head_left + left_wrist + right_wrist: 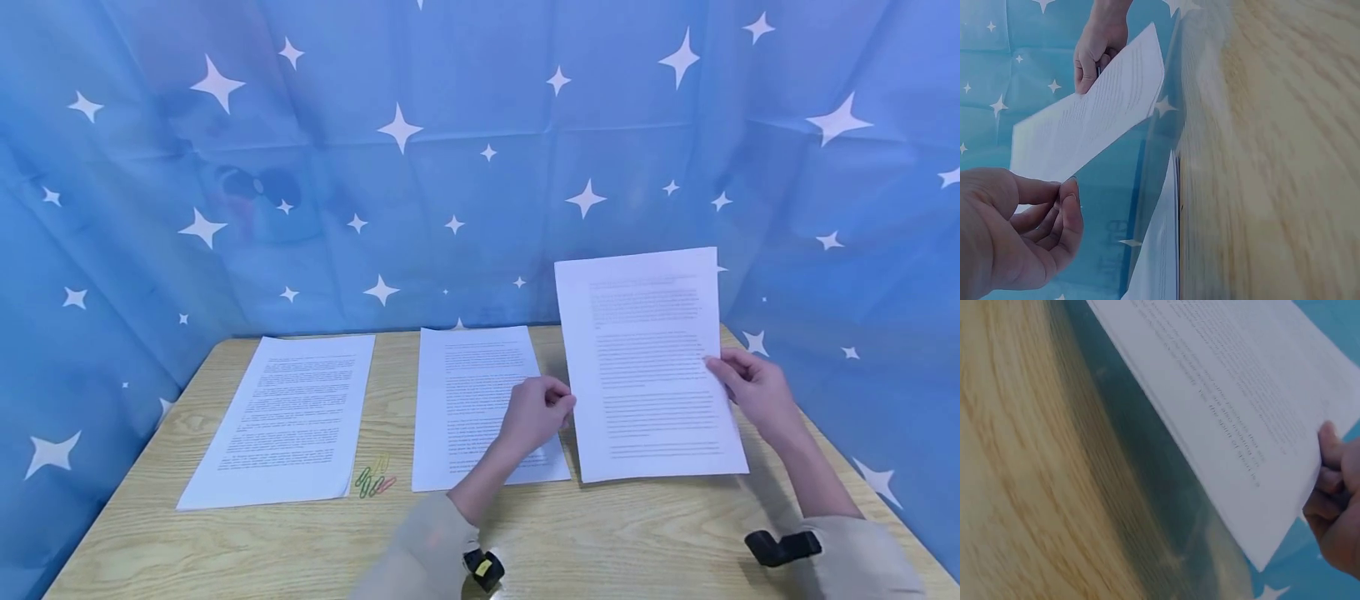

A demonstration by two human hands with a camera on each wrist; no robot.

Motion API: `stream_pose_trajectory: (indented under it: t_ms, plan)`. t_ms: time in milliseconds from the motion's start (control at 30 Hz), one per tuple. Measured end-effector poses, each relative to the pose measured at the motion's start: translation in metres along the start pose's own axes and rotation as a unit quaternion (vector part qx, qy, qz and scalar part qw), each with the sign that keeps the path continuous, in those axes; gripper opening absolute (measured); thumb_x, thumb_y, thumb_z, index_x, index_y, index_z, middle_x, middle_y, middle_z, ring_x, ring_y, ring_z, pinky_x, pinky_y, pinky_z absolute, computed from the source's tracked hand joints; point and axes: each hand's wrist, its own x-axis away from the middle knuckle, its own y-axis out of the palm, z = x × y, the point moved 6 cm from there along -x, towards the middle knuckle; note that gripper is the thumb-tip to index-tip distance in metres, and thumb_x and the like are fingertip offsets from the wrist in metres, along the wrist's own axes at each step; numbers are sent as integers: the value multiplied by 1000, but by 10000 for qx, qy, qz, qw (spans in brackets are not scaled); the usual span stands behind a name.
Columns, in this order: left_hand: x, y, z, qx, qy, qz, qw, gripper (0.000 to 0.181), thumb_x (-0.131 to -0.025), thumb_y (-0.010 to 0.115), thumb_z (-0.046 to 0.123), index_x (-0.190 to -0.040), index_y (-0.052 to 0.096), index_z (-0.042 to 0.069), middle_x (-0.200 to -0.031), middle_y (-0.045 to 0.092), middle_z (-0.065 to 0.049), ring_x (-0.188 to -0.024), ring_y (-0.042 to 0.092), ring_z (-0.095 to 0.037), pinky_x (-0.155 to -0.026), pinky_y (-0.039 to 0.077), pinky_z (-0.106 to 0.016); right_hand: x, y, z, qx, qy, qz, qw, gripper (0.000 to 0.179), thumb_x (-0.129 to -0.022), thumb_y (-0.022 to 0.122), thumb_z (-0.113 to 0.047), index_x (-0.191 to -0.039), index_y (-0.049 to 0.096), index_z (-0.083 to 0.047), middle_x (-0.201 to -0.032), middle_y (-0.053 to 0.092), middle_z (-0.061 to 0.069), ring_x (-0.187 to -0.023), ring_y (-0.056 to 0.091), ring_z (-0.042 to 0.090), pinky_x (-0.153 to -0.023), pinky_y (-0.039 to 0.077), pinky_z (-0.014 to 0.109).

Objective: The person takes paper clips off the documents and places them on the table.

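A small sheaf of printed sheets (652, 375) is held up, tilted, over the right part of the table. My right hand (753, 392) grips its right edge, thumb (1330, 444) on the printed face and the other fingers behind. At the left edge, the thumb and fingertips of my left hand (536, 412) pinch the paper, as the left wrist view also shows. Below my left forearm lies a middle stack of printed paper (480, 358), partly covered by that hand. Another printed stack (288, 417) lies flat on the left.
Several coloured paper clips (373, 479) lie between the left and middle stacks. The wooden table (247, 550) ends at a blue curtain with white stars (450, 167), which hangs behind it and along both sides.
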Motion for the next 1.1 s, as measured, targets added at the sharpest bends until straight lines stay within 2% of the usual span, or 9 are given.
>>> stream_pose_trajectory:
  t_ms: [133, 233, 333, 500, 667, 833, 967, 1100]
  plan:
    - [-8, 13, -4, 0, -328, 42, 9995, 9, -96, 66, 4, -93, 73, -1, -71, 68, -2, -63, 70, -21, -54, 50, -19, -2, -3, 9, 341, 187, -21, 9992, 27, -103, 61, -28, -113, 64, -2, -67, 53, -4, -57, 43, 11, -49, 32, 30]
    - [-13, 23, -9, -149, -670, 92, 9976, 8, -95, 66, 5, -92, 73, 1, -70, 66, 2, -63, 70, -18, -52, 48, -19, -4, -4, 19, 755, 478, -69, 9960, 40, -104, 58, -36, -119, 59, 1, -70, 57, -4, -59, 45, 13, -51, 33, 31]
    - [-17, 31, -14, -264, -986, 109, 9947, 8, -94, 67, 5, -91, 73, 2, -69, 65, 3, -61, 69, -16, -52, 48, -19, -4, -4, 28, 1191, 741, -112, 9901, 50, -104, 54, -43, -125, 58, 2, -80, 62, 0, -65, 50, 12, -54, 38, 29]
    - [-24, 42, -22, -313, -1431, 90, 9892, 8, -93, 68, 4, -88, 74, 3, -69, 63, 2, -61, 69, -15, -54, 51, -20, -6, -5, 41, 1548, 928, -181, 9834, 57, -105, 50, -47, -130, 56, 3, -102, 66, 16, -72, 57, 11, -58, 44, 27]
    - [-29, 47, -27, -592, -1590, 20, 9855, 9, -92, 69, 3, -84, 74, 3, -64, 64, 2, -58, 69, -15, -54, 49, -19, -9, -6, 54, 1675, 1004, -370, 9800, 59, -105, 49, -47, -132, 55, 5, -111, 65, 24, -77, 60, 13, -62, 46, 25]
    - [-32, 52, -33, -849, -1689, -3, 9820, 11, -89, 72, 2, -78, 71, 5, -56, 63, 2, -51, 63, -10, -50, 43, -18, -16, -5, 68, 1777, 1022, -460, 9777, 55, -105, 50, -43, -128, 57, 6, -106, 65, 23, -78, 59, 16, -63, 45, 25]
    - [-35, 55, -35, -885, -1752, 87, 9805, 11, -86, 73, 1, -76, 72, 5, -52, 62, 2, -49, 61, -8, -48, 40, -18, -20, -4, 80, 1750, 1206, -494, 9759, 55, -105, 51, -43, -129, 56, 7, -101, 65, 20, -77, 60, 18, -62, 44, 27]
    - [-36, 58, -35, -779, -1786, 112, 9808, 10, -87, 72, 0, -78, 73, 4, -54, 64, 0, -52, 66, -12, -48, 43, -17, -21, -3, 87, 1810, 1398, -458, 9724, 56, -106, 50, -43, -131, 55, 7, -103, 64, 21, -80, 61, 22, -64, 44, 29]
